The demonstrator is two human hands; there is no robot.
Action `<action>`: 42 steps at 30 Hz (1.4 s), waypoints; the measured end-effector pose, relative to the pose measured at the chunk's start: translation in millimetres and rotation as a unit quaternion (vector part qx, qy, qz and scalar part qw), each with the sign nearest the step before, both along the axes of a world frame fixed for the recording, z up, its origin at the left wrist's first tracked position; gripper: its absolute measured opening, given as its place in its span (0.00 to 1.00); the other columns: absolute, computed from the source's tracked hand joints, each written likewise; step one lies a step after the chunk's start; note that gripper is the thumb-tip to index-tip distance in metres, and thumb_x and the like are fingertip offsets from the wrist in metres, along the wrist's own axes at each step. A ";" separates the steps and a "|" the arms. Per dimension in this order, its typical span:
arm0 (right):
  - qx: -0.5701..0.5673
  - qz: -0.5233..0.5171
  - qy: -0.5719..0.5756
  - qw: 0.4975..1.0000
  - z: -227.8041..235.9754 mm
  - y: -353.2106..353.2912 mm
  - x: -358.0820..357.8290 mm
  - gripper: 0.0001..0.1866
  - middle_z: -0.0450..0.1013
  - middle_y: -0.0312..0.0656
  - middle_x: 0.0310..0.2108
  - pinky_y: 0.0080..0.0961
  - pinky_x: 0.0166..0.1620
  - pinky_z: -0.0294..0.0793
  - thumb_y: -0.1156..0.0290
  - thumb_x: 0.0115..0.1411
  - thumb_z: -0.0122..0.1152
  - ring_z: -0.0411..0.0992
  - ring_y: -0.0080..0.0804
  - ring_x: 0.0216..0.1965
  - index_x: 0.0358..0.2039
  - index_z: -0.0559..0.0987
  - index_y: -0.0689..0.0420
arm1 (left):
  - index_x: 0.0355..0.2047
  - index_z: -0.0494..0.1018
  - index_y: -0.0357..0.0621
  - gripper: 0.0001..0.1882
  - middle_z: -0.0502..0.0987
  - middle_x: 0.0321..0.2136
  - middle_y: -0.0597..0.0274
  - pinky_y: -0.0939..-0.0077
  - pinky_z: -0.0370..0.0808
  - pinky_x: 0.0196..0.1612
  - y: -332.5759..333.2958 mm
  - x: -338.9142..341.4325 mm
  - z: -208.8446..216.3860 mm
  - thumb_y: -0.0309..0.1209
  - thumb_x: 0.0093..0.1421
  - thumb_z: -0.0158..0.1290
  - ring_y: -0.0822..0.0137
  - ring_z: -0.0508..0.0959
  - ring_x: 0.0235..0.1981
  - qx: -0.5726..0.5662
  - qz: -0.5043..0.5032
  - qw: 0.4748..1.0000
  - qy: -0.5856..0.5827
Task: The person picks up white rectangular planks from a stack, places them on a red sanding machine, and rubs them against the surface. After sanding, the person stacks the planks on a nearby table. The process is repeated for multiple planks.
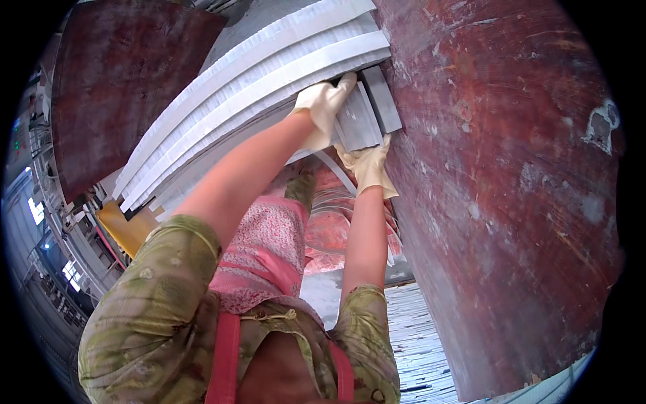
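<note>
My left hand point(326, 106), in a cream glove, is closed against the left side of a grey stack of flat strips point(359, 120). Its thumb points up along the stack's far end, and its other fingers are partly hidden. My right hand point(367, 165), gloved alike, grips the near end of the same stack from below, with fingertips at its corners. Another grey strip point(382, 99) stands on edge along the stack's right side, close to a dark red board. Just beyond my left hand runs a long curved bank of pale grey strips point(256, 71) in stepped rows.
A large scuffed dark red board point(498, 175) fills the right side. A second red board point(128, 81) stands at the far left. Below my hands lie thin curved bands point(330, 202) over a red surface. Many narrow pale strips point(420, 343) lie at the lower right. Yellow material point(128, 229) shows at left.
</note>
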State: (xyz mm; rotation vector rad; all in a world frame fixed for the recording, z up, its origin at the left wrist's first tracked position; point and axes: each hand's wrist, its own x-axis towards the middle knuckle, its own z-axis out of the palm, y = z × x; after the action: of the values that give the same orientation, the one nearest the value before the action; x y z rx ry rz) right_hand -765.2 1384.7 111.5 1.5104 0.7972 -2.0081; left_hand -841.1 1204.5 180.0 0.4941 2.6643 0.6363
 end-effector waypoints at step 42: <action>0.733 0.412 0.305 0.447 7.2 -51.7 -50.6 0.30 0.64 0.62 0.69 0.53 0.72 0.57 0.55 0.72 0.52 0.62 0.58 0.70 0.66 0.71 0.63 | 0.69 0.65 0.42 0.27 0.64 0.69 0.46 0.46 0.55 0.73 -118.5 -5.0 33.7 0.37 0.72 0.50 0.46 0.64 0.70 -0.042 -0.026 0.970 0.238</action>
State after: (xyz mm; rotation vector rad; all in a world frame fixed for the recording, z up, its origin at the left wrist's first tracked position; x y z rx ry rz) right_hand -815.8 1333.0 118.8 0.2843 3.2362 -0.6002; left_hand -846.0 1086.0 213.7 0.7729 3.0952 0.4253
